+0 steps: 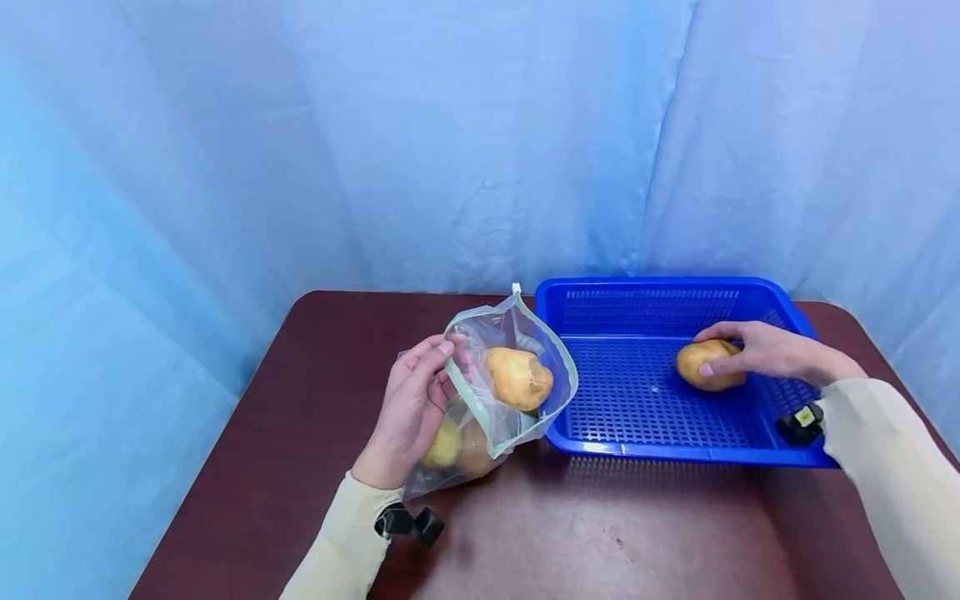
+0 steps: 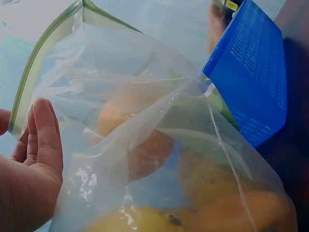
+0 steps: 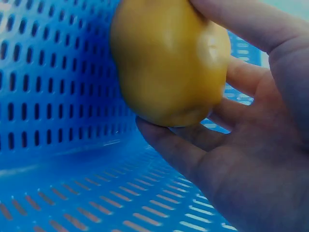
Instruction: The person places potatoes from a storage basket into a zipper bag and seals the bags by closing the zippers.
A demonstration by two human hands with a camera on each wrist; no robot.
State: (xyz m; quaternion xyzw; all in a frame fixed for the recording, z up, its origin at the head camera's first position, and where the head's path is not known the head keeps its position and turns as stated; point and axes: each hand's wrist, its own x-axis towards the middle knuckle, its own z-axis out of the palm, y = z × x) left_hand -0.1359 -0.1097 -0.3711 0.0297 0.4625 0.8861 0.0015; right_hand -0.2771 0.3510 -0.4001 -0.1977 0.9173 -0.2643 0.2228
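Observation:
My left hand point(image 1: 411, 400) pinches the green-edged rim of a clear zip bag point(image 1: 564, 354) between thumb and fingers, its mouth spread wide. Near the mouth lies a tan potato point(image 1: 517, 377). Deeper down, several more yellow and tan rounded pieces point(image 2: 241, 212) show through the plastic. Over at the right, inside a blue basket point(image 1: 652, 452), my right hand point(image 1: 772, 348) grips a yellow-brown potato point(image 1: 711, 367). In the right wrist view the thumb lies on one side of this potato point(image 3: 166, 63) and fingers curl round the other, close to the slotted wall.
The basket stands at the back right of a dark red-brown table point(image 1: 300, 425), its left end right beside the bag. Pale blue curtains point(image 1: 450, 150) hang behind the table. A small black camera point(image 1: 801, 423) on the right wrist overlaps the basket's front right corner.

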